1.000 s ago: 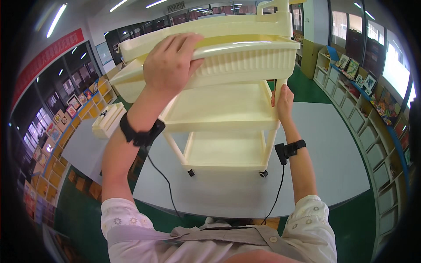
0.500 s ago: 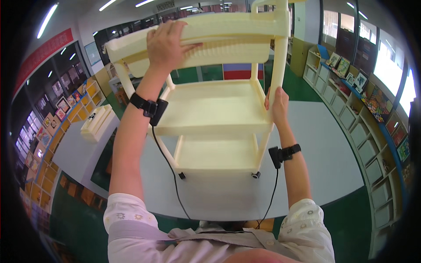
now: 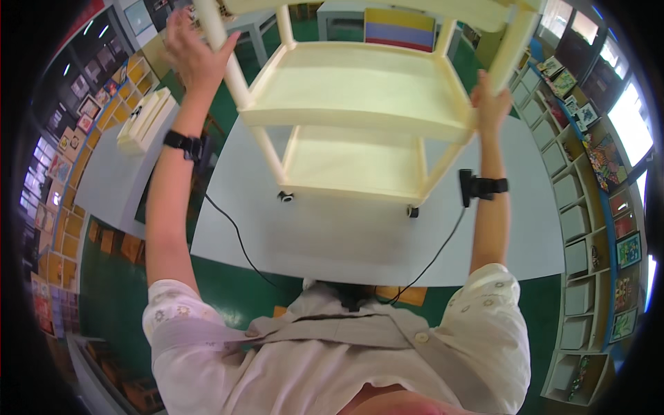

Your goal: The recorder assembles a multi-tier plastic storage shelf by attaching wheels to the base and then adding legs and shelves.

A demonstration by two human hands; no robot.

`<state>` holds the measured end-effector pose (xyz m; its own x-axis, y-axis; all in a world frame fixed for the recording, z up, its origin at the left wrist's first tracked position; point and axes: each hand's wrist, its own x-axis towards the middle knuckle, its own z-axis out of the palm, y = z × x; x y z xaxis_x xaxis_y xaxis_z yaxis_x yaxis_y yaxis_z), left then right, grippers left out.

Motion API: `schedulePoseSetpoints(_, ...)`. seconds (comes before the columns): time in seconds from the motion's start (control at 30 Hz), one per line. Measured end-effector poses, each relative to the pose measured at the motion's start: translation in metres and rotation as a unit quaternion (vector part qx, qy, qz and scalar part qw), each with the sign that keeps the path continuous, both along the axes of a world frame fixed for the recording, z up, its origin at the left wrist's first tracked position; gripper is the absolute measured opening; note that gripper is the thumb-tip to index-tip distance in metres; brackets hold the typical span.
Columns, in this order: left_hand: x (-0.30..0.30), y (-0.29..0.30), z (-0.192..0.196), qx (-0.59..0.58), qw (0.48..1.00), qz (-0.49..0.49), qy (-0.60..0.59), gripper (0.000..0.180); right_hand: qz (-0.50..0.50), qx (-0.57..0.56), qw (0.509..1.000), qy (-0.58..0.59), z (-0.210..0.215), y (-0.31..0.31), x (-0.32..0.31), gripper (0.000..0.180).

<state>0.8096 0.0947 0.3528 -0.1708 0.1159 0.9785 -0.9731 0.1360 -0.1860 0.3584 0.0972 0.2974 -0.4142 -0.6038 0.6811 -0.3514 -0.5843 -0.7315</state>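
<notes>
A cream plastic utility cart (image 3: 366,83) stands upright in front of me, with tray shelves joined by round posts. Its top runs out of the picture. Two black casters show under the lowest shelf, the left caster (image 3: 286,197) and the right caster (image 3: 413,211). Beside the cart's left post (image 3: 238,83), my left hand (image 3: 197,61) is raised with fingers spread, holding nothing; whether the thumb touches the post I cannot tell. My right hand (image 3: 492,107) is wrapped round the right post (image 3: 508,59), just above the middle shelf.
The cart is on a light grey table (image 3: 332,242). A cream plastic piece (image 3: 146,121) lies on another table at the left. Low shelves (image 3: 577,228) with framed pictures line the right side. Black cables (image 3: 238,242) hang from bands on both my wrists.
My left hand has let go of the top tray's rim and moved left, its fingers opening. The right hand keeps its hold on the post. The whole view has shifted, cutting off the cart's top.
</notes>
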Motion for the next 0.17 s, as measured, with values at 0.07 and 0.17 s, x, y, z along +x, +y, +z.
schedulePoseSetpoints(0.07, 0.040, -0.003, -0.062, 0.166, 0.945, -0.193, 0.204, 0.073, 0.033, -0.023, 0.999, -0.020, 0.004, 0.006, -0.002, 0.030)
schedulePoseSetpoints(0.17, 0.026, 0.010, -0.090, 0.496, 0.745, -0.445, 0.034, 0.075, 0.001, -0.019, 0.999, -0.026, -0.004, 0.001, -0.023, 0.033)
